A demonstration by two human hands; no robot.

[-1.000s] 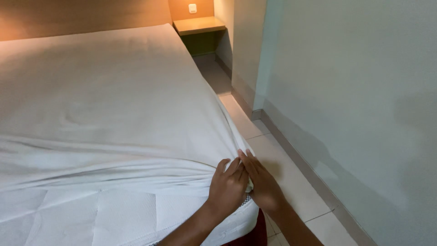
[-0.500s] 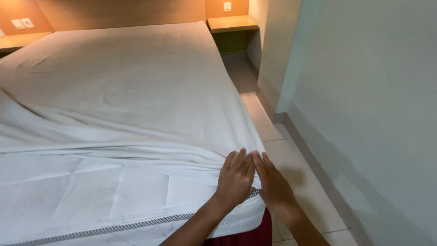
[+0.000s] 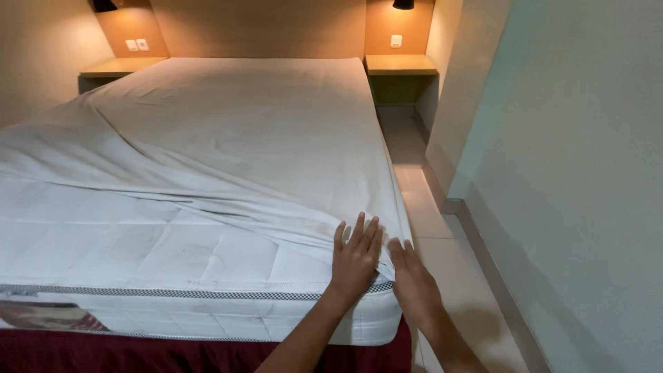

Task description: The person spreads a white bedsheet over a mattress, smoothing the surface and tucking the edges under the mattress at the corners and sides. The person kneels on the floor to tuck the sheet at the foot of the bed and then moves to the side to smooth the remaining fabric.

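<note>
A white fitted sheet (image 3: 235,131) covers most of a quilted white mattress (image 3: 173,255), whose near end lies bare. My left hand (image 3: 356,259) rests flat, fingers spread, on the mattress's near right corner, right at the sheet's bunched edge. My right hand (image 3: 413,280) lies beside it at the corner's side, fingers extended, touching the sheet's edge where it wraps down. Neither hand visibly grips the fabric. The sheet's loose edge runs diagonally from the far left to this corner.
A dark red bed base (image 3: 138,354) shows below the mattress. Wooden bedside shelves (image 3: 400,64) (image 3: 121,67) flank the headboard. A narrow tiled floor strip (image 3: 442,249) runs between the bed and a pale wall (image 3: 573,173) on the right.
The view has pulled back and swung left, showing more of the bed. Both hands have flattened and spread their fingers at the corner, where earlier they were bunched together on the sheet's edge.
</note>
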